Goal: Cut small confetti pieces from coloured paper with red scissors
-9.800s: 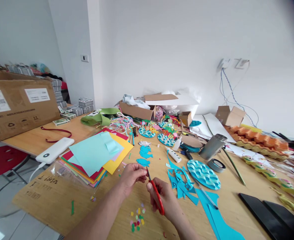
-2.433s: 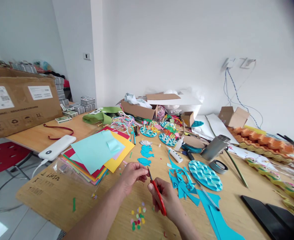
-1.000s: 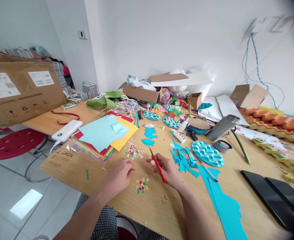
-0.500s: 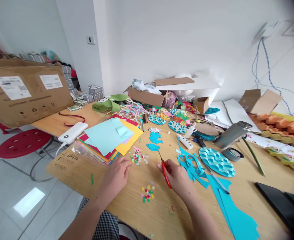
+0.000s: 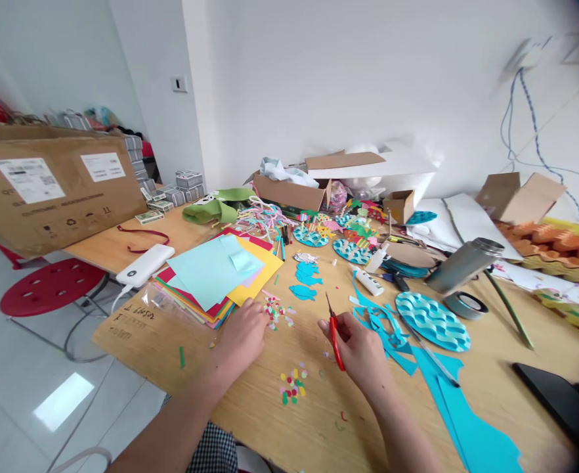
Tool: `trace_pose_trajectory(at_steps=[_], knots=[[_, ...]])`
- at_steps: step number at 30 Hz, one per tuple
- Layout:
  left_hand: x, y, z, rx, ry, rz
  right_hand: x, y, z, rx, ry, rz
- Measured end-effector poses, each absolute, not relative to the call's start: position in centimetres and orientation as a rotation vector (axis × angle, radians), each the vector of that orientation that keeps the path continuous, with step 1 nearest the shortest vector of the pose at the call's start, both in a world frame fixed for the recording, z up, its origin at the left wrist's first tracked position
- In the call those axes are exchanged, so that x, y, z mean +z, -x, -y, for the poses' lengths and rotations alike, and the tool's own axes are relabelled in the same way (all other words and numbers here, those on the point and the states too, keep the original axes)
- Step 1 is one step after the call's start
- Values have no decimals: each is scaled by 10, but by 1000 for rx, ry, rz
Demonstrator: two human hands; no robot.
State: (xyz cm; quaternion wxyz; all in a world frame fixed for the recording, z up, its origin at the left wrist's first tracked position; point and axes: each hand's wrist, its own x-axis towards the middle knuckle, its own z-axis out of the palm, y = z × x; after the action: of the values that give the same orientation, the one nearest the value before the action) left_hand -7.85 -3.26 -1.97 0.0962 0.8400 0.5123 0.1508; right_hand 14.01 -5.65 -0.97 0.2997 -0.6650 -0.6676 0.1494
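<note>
One pair of scissors (image 5: 335, 340): red handles, slim blades pointing up-frame — just right of lower centre.
Right hand (image 5: 361, 345): wrapped around the handles.
Left hand (image 5: 243, 334): bent beside coloured paper bits (image 5: 278, 313) — cannot tell whether pinching.

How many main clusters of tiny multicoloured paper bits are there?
2: far cluster by the left hand, near cluster toward the table's edge. That hand may hide more.
</note>
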Motion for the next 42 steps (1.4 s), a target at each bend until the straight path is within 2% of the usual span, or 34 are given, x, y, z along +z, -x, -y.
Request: trace_pose_trajectory(at_steps=[10,26,33,42], knots=[[-23,70,26,227,-2922,-1438,-8,-138,57,383,1746,1773],[-21,73,26,440,-2623,-1601,-9,-139,57,332,1724,1796],[-30,77,24,371,-2785,-1452,-9,-138,58,339,1714,1796],[-28,71,24,376,-2820,-1524,-9,-139,57,302,1699,1818]])
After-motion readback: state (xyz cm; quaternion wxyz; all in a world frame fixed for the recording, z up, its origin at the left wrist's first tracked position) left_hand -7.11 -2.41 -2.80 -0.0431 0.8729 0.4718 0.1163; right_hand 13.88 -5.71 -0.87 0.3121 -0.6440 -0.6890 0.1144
